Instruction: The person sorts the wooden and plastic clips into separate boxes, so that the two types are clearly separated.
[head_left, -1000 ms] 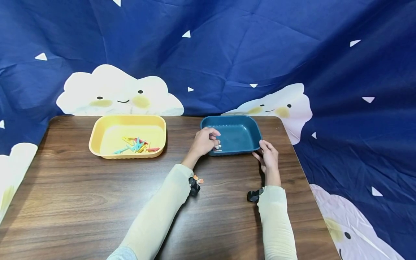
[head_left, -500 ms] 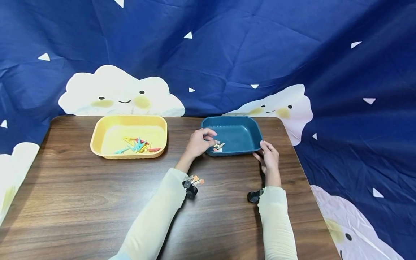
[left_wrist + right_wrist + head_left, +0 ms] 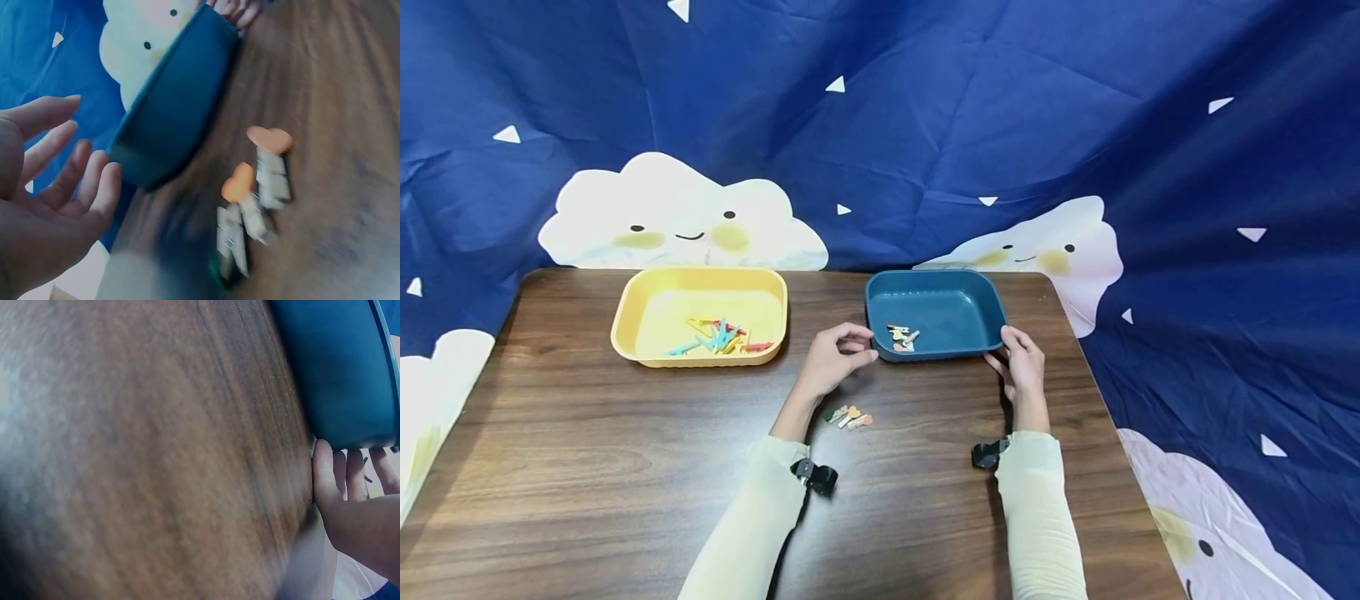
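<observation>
My left hand (image 3: 831, 362) hovers just left of the blue bin (image 3: 940, 354), palm inward, fingers loosely bent and holding nothing. In the left wrist view those fingers (image 3: 103, 194) are spread apart. My right hand (image 3: 1022, 362) holds the bin's near right corner, thumb and fingers on either side of it; the right wrist view shows fingertips against the wall. Several small wooden clothespins (image 3: 901, 337) lie in the bin's near left corner. On the table below my left hand sit three more wooden clothespins (image 3: 253, 215), two with orange hearts and one with a green top.
A yellow bin (image 3: 625, 337) with several colored plastic clothespins (image 3: 722, 335) stands at the back left of the brown wooden table (image 3: 625, 467). A blue cloth (image 3: 880, 125) with white clouds hangs behind the table. Black cameras (image 3: 814, 475) are strapped to both wrists.
My left hand has drawn out of the blue bin, back and to the left, leaving clothespins visible inside. The clothespins on the table have come into full view. My right hand stays at the bin's corner.
</observation>
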`<state>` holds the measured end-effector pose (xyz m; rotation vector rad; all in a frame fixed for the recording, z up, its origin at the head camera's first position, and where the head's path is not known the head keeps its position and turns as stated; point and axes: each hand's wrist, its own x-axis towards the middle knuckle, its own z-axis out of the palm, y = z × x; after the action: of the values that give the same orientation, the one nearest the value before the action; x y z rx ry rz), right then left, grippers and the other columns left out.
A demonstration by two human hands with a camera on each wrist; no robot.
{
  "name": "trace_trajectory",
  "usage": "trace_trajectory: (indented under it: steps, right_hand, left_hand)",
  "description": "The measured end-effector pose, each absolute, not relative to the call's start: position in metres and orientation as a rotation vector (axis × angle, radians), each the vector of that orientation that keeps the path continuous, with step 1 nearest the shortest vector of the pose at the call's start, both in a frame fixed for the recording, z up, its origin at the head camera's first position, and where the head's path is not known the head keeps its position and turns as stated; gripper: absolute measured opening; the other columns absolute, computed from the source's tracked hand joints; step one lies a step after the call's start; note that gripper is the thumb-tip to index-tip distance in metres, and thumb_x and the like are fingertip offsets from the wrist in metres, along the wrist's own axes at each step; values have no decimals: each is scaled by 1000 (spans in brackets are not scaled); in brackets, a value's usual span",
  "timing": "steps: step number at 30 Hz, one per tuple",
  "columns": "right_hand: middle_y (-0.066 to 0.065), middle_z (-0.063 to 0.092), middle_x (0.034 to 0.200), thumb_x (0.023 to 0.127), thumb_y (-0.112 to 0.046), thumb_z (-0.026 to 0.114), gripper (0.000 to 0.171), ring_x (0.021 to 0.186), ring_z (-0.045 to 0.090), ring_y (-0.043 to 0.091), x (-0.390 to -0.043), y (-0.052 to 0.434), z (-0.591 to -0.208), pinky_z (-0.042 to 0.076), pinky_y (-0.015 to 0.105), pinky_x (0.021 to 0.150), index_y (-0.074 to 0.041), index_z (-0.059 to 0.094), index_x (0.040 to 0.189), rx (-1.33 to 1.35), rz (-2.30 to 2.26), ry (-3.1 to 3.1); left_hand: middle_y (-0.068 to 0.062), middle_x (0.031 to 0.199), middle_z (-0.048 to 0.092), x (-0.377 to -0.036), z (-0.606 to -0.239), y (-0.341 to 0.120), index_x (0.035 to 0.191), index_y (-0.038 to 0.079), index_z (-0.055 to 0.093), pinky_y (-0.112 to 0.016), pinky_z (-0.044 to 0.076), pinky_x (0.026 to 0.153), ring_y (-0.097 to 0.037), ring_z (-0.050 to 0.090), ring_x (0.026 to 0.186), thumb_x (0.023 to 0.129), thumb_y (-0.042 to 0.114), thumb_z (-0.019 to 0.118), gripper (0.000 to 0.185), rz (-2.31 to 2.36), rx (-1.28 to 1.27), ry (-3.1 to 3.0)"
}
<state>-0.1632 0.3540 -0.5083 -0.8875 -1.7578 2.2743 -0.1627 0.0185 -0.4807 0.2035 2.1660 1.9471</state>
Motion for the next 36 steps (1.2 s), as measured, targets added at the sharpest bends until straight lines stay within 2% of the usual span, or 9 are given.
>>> trace_trajectory:
  steps: [10,18,24,30,36]
  right_hand:
    - [2,60,122,101,-26,65,30,104,64,12,-163,353,-509,52,40,98,-7,63,125,-895,2251,-1778]
    - [3,58,125,101,-26,66,27,109,64,15,-163,352,-509,52,40,98,-8,65,121,-886,2258,-1767]
    - [3,58,125,101,-26,66,32,108,64,14,-163,353,-508,52,40,98,-6,63,125,-880,2252,-1776]
    - [3,57,126,101,-25,65,35,109,63,14,-163,353,-509,51,41,98,-4,61,128,-882,2256,-1774]
    - [4,57,128,101,-25,65,37,110,64,14,-164,353,-511,51,41,99,-3,60,131,-886,2265,-1769]
  left_hand:
    - [-22,119,67,-139,-508,0,117,-3,69,-45,51,94,-34,63,104,82,6,83,39,1843,277,2196]
    - [-19,120,66,-130,-510,-10,121,-1,68,-49,49,97,-36,60,108,80,2,82,43,1698,371,2189]
    - [-16,114,65,-124,-511,-7,120,0,69,-44,50,92,-30,60,101,79,4,84,45,1523,478,2217]
    - [-6,102,65,-119,-516,1,105,8,75,-38,51,85,-22,60,92,73,4,89,36,1280,565,2447]
    - [1,90,62,-119,-520,2,97,11,76,-35,49,77,-15,56,80,79,6,87,22,1168,551,2568]
